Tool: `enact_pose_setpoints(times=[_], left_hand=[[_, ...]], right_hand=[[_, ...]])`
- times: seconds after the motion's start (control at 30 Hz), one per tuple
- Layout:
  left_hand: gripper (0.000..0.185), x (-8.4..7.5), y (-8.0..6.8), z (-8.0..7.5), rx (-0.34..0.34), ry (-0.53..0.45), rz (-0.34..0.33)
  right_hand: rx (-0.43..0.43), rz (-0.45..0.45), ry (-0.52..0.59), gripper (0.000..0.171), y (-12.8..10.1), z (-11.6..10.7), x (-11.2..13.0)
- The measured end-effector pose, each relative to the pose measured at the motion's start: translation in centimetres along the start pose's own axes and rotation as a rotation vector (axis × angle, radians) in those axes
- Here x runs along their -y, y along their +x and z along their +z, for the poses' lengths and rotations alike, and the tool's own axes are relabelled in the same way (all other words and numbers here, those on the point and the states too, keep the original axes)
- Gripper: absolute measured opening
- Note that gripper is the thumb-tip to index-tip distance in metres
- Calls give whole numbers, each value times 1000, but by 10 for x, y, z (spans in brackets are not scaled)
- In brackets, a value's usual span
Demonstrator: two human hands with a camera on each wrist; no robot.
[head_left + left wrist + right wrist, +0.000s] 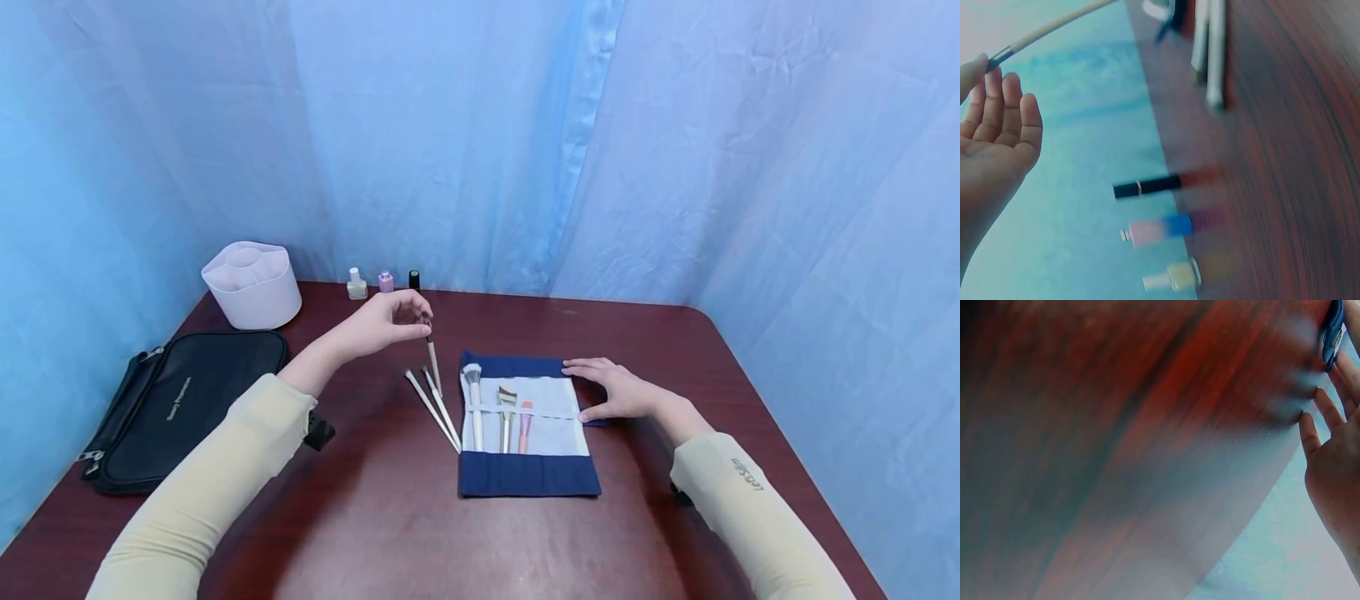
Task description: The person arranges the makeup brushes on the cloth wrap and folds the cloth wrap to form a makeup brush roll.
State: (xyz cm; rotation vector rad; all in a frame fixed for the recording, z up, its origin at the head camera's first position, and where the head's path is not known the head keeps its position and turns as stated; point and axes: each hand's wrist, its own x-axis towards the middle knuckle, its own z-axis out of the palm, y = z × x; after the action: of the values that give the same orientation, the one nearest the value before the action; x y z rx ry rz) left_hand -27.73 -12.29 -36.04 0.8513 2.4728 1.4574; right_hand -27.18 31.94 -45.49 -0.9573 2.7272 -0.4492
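A navy and white brush roll (525, 475) lies open on the dark red table (390, 525), with three brushes (504, 408) tucked under its band. My left hand (386, 321) pinches the top of a thin pale-handled brush (432, 354) and holds it nearly upright just left of the roll; the same brush (1047, 28) shows at my fingertips in the left wrist view. Two more thin brushes (435, 408) lie on the table beside the roll. My right hand (611, 387) rests flat with straight fingers on the roll's right edge (1333, 331).
A black zip pouch (172, 404) lies at the left. A white divided holder (251, 283) stands at the back left. Three small bottles (382, 282) line the far edge; the left wrist view shows them (1160, 234) too. Blue curtains (480, 133) surround the table.
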Motion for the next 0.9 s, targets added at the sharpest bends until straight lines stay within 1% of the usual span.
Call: enact_pose_setpoints(times=[0.1,0.2,0.33,0.43,0.5,0.67,0.9], left_hand=[[22,-8,4,6,-37,-67,-6],[21,-17,11,13,-95,-150,-15],[21,-28,23,23,-154,-309,-11],[20,-34,32,31,-169,-416,2],[21,-37,38,36,-179,-461,8],[25,-43,54,51,-225,-492,-5],[24,-48,74,76,-290,-467,-27]], right_hand=[[4,8,6,87,-1,1,1],[2,9,0,87,-2,1,1],[-4,7,-10,86,-2,1,0],[-2,7,-4,86,-2,2,0],[-2,3,-1,86,-2,2,-1],[-4,10,1,86,-3,3,0],[-6,11,9,86,-6,2,1]])
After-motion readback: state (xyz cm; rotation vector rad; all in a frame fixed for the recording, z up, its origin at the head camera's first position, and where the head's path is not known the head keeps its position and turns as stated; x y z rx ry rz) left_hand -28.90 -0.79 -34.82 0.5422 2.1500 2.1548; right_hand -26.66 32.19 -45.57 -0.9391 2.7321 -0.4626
